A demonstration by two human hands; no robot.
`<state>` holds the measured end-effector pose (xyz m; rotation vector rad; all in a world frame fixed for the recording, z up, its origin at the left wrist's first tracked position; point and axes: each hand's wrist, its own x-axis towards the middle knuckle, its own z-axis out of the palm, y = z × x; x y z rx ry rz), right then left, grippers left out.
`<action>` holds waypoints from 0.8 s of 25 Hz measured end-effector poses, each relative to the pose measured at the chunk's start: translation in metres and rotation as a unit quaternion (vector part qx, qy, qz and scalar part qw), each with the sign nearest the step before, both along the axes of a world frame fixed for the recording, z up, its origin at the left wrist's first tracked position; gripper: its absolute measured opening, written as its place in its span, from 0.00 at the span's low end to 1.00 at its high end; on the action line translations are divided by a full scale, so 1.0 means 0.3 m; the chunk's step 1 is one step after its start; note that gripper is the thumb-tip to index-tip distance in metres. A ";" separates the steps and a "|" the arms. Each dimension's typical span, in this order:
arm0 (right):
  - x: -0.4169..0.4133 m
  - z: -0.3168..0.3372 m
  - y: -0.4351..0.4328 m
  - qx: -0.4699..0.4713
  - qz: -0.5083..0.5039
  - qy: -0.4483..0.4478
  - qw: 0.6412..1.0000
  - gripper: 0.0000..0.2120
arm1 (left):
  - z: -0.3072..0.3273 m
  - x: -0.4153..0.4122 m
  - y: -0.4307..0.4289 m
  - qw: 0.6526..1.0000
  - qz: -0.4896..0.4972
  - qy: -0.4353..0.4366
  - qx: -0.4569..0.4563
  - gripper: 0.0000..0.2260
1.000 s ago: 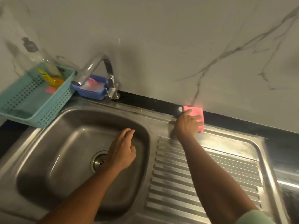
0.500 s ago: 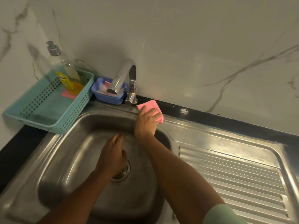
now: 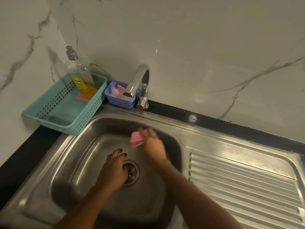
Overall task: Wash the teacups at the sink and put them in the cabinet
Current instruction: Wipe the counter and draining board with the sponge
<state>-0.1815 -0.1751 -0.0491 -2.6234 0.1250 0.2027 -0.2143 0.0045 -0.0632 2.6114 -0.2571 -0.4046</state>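
Here we are over the sink (image 3: 156, 120) — the right hand (image 3: 154, 146) hovers just behind the drain (image 3: 132, 172), blurred with motion, its fingers pinching the pink sponge (image 3: 137, 141). The left hand (image 3: 113, 169) sits low in the basin, just left of the drain, fingers loose and holding nothing as far as we can tell. And the teacups? We see none, not around the drain and not on the ribbed drainboard (image 3: 239, 187) to its right. The faucet (image 3: 138, 83) stands well behind the drain, with no water showing. Our worry is that the sponge seems held only by its edge in a fast-moving hand, so it could slip free and land on the drain. We'd also judge that soapy fingers will be slick once a cup arrives — and thin china knocked against steel chips easily.
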 end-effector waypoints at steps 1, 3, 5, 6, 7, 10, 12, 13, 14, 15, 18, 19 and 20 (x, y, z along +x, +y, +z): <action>0.002 0.040 -0.071 0.004 -0.047 -0.057 0.997 0.32 | 0.006 0.000 -0.002 1.000 0.001 -0.003 -0.007 0.22; 0.031 0.100 -0.211 -0.025 -0.123 -0.154 0.980 0.34 | 0.009 0.000 -0.004 1.000 -0.001 0.000 -0.013 0.23; 0.081 0.117 -0.283 -0.061 -0.163 -0.140 0.975 0.36 | 0.008 -0.001 -0.004 1.000 0.003 0.010 -0.022 0.23; 0.115 0.111 -0.274 -0.065 -0.176 -0.106 0.977 0.37 | 0.007 0.000 0.000 0.999 0.006 0.013 -0.029 0.23; 0.149 0.096 -0.242 -0.079 -0.175 -0.065 0.979 0.37 | 0.007 0.000 0.002 0.999 0.006 0.017 -0.033 0.23; 0.236 0.052 -0.052 -0.187 -0.137 0.016 0.973 0.33 | -0.003 0.004 0.022 0.999 0.001 0.017 -0.038 0.24; 0.266 0.037 0.061 -0.220 -0.136 0.014 0.966 0.34 | -0.010 0.006 0.047 0.999 0.007 0.019 -0.038 0.24; 0.274 0.033 0.103 -0.223 -0.126 0.003 0.967 0.34 | -0.014 0.007 0.062 0.999 0.009 0.021 -0.033 0.24; 0.275 0.028 0.132 -0.224 -0.104 -0.010 0.969 0.34 | -0.015 0.011 0.074 0.999 0.009 0.022 -0.028 0.25; 0.268 0.021 0.150 -0.226 -0.075 -0.023 0.971 0.34 | -0.017 0.013 0.082 0.999 0.008 0.024 -0.021 0.25; 0.258 0.029 0.164 -0.227 0.010 -0.017 0.974 0.35 | -0.028 0.028 0.098 1.000 0.004 0.017 -0.024 0.25; 0.252 0.037 0.155 -0.224 0.025 -0.011 0.974 0.35 | -0.029 0.028 0.097 0.999 0.007 0.015 -0.035 0.24; 0.241 0.050 0.140 -0.226 0.043 -0.008 0.973 0.35 | -0.032 0.027 0.092 0.998 0.018 0.015 -0.057 0.24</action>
